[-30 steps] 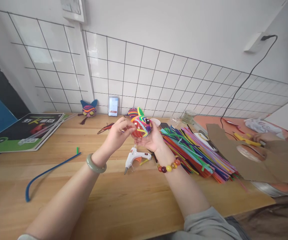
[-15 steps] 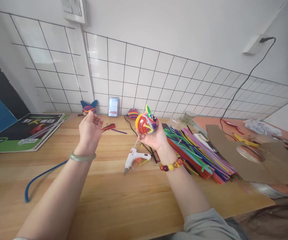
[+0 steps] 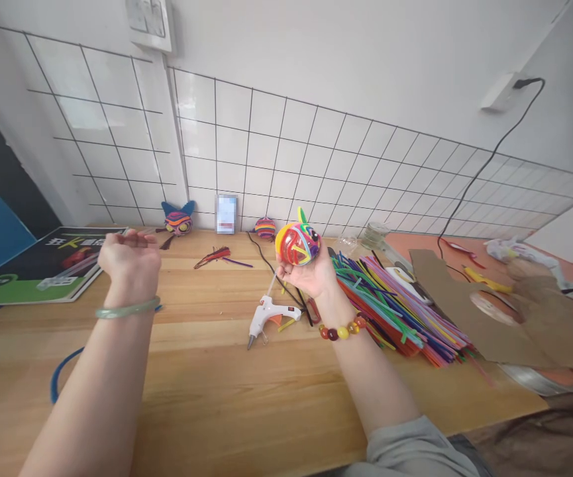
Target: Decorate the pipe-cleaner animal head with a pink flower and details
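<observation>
Red glossy ball (image 3: 291,246), partly banded with multicoloured strips (image 3: 281,238), red gaps apparently left uncovered; right hand (image 3: 316,271) cupped beneath it, left hand (image 3: 130,257) loosely curled, apparently empty.

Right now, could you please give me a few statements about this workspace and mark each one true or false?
1. The right hand holds a colourful ball. True.
2. The left hand holds the glue gun. False: the glue gun lies on the table.
3. A blue-eared figure sits to the left of the phone. True.
4. The pipe-cleaner bundle lies to the left of the glue gun. False: it lies to the right.
</observation>
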{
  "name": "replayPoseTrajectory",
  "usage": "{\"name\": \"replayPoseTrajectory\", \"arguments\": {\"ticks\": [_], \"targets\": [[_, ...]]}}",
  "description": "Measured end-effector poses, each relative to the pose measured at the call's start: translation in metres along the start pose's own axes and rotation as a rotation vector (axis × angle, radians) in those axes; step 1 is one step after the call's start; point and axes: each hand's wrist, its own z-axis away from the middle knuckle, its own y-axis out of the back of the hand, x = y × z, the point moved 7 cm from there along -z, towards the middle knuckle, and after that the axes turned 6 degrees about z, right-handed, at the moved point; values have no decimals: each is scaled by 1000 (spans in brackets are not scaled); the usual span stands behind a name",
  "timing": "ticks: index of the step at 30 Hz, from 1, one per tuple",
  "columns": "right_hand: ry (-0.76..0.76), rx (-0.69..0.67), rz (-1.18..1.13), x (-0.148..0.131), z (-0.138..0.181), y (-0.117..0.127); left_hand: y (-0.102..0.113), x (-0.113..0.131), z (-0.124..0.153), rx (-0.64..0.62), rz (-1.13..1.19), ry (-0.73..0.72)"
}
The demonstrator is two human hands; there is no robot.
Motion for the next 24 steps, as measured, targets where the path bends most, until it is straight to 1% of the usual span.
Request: {"name": "replayPoseTrajectory", "arguments": {"ticks": [2, 4, 5, 7, 9, 10, 11, 13, 16, 19, 20, 22, 24], "targets": [[-15, -20, 6, 3, 1, -3, -10, -14, 13, -76, -34, 14], [-41, -44, 20, 8, 3, -7, -31, -38, 37, -310, -227, 26], [-56, -54, 29, 10, 4, -9, -38, -55, 53, -421, -358, 68], [-76, -64, 47, 14, 7, -13, -51, -87, 90, -684, -591, 140], [-80, -66, 67, 16, 8, -16, -54, -115, 128, -976, -803, 254], [-74, -64, 75, 16, 9, -17, -52, -124, 143, -1100, -899, 296], [-66, -65, 84, 15, 10, -18, -51, -130, 153, -1194, -964, 297], [-41, -63, 100, 13, 10, -19, -46, -134, 160, -1292, -1108, 241], [-11, -50, 129, 10, 10, -18, -42, -137, 157, -1408, -1280, 122], [-29, -65, 148, 10, 9, -18, -42, -138, 157, -1525, -1299, 66], [-35, -68, 145, 10, 9, -18, -42, -137, 157, -1543, -1289, 58], [-27, -57, 132, 8, 8, -15, -43, -134, 157, -1540, -1273, 58], [-17, -40, 125, 4, 6, -12, -42, -132, 156, -1498, -1245, 118]]}}
